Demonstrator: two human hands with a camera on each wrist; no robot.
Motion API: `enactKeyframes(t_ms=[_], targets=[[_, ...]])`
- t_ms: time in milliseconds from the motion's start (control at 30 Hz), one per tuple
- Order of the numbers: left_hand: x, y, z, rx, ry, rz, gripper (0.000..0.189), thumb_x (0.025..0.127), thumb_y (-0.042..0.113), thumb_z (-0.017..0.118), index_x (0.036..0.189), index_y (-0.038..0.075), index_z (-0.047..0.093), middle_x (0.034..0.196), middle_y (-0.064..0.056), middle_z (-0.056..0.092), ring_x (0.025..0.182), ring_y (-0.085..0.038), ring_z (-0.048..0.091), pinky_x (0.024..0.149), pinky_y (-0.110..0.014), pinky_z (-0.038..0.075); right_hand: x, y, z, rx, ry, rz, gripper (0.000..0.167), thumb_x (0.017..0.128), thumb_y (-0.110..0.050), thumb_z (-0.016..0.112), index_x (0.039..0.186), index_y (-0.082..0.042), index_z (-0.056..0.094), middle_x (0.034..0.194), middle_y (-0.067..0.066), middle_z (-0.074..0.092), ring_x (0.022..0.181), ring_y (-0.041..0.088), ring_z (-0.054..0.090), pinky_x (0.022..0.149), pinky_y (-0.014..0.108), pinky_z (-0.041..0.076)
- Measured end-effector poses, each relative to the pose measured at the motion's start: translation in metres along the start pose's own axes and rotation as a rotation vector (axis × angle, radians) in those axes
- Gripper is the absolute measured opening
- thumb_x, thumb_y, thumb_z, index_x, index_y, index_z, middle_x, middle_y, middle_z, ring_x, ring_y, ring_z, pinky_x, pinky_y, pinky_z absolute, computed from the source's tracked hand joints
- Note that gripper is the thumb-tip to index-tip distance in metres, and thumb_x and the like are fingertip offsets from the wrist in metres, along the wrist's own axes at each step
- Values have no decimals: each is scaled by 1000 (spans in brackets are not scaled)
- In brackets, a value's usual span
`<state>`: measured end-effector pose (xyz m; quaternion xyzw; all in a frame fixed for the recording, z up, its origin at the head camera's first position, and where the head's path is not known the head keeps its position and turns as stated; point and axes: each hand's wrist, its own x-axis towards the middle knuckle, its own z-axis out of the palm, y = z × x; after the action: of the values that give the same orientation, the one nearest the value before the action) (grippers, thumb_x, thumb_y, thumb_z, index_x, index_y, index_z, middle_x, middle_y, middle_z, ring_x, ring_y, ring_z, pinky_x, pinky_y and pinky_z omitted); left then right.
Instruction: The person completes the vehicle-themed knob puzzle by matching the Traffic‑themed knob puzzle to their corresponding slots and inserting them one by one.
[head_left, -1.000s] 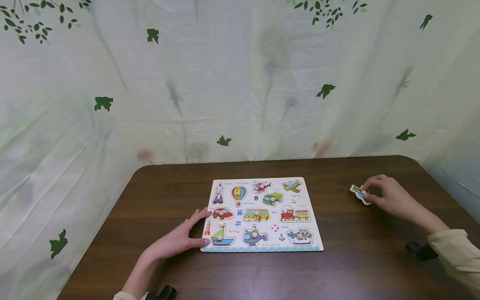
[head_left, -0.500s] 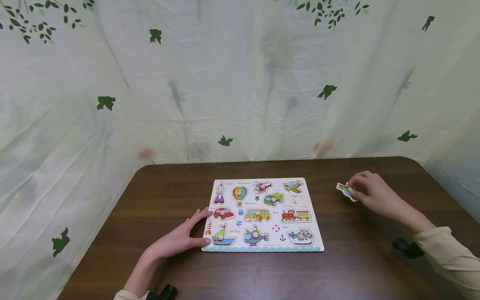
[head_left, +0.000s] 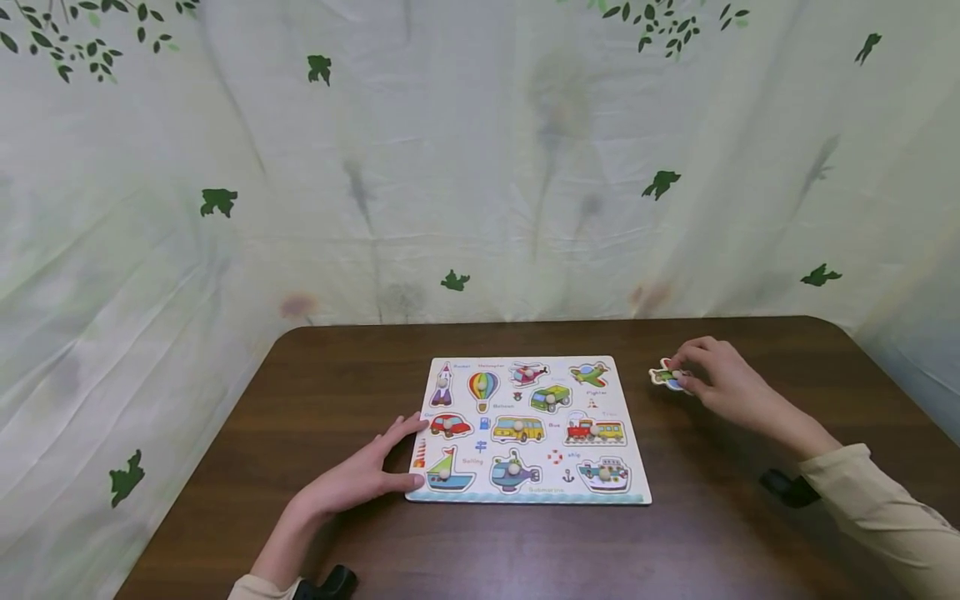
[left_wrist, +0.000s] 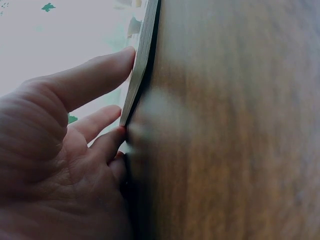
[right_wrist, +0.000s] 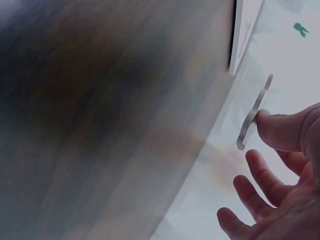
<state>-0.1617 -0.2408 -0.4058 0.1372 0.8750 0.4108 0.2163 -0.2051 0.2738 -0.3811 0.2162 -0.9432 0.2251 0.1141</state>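
Observation:
A white puzzle board (head_left: pixel 547 417) with vehicle pictures lies flat on the table in the head view. My left hand (head_left: pixel 360 475) rests against its left edge, thumb and fingers spread and fairly straight. In the left wrist view, the thumb and fingertips touch the edge of the board (left_wrist: pixel 142 55). Right of the board, my right hand (head_left: pixel 723 383) pinches a small white-edged puzzle piece (head_left: pixel 662 377), coloured green and blue. Seen edge-on in the right wrist view, this thin piece (right_wrist: pixel 253 112) is above the table, apart from the board.
Several knobbed pieces, such as a yellow bus (head_left: pixel 517 430) and a red train (head_left: pixel 595 431), sit in the board. The green plane picture (head_left: pixel 589 374) at its upper right shows no knob. A pale leaf-printed curtain (head_left: pixel 480 167) hangs behind the brown table (head_left: pixel 360 367).
My right hand has carried the puzzle piece leftward, closer to the board. My left hand stays at the board's left edge. The head view has shifted slightly.

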Motion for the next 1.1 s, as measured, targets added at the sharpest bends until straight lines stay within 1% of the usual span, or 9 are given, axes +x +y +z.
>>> enactKeyframes(t_ms=[233,400,467,533,800,1100], targets=[[-1,1,1,-10,1,0,77,86,33,76,152,20,37,162,-21,10,146,-45,2,108,-66,15,9,-7,7,-2,-21,-25,16,85,3,72,98,-6,69,114,18,58,105,40,48,86,57,38],[0,0,2,-4,11,35,77,85,32,77,150,19,39,162,-19,13,148,-39,4,108,-62,19,16,-11,9,-5,-15,-57,18,84,6,71,96,-8,69,113,14,59,105,37,49,87,54,38],[1,-1,2,0,15,47,76,85,31,77,150,18,39,162,-18,14,148,-38,4,109,-61,19,19,-12,11,-3,-19,-62,19,84,6,71,96,-9,69,113,14,59,106,37,49,88,54,38],[1,-1,2,1,16,46,76,85,32,77,150,18,39,162,-17,15,148,-38,4,109,-62,18,22,-13,12,-1,-28,-59,18,85,5,71,96,-9,69,113,14,59,107,37,49,89,54,38],[-1,0,1,-2,16,29,77,85,32,77,151,19,38,162,-20,12,148,-39,5,108,-62,21,32,-19,21,11,-60,-60,19,86,5,70,98,-10,71,114,13,59,109,37,49,90,53,39],[-1,1,2,-4,12,28,78,85,31,77,151,19,37,162,-20,11,146,-44,3,108,-66,16,43,-25,30,18,-84,-83,20,86,4,71,99,-11,72,114,13,59,111,36,49,91,53,39]])
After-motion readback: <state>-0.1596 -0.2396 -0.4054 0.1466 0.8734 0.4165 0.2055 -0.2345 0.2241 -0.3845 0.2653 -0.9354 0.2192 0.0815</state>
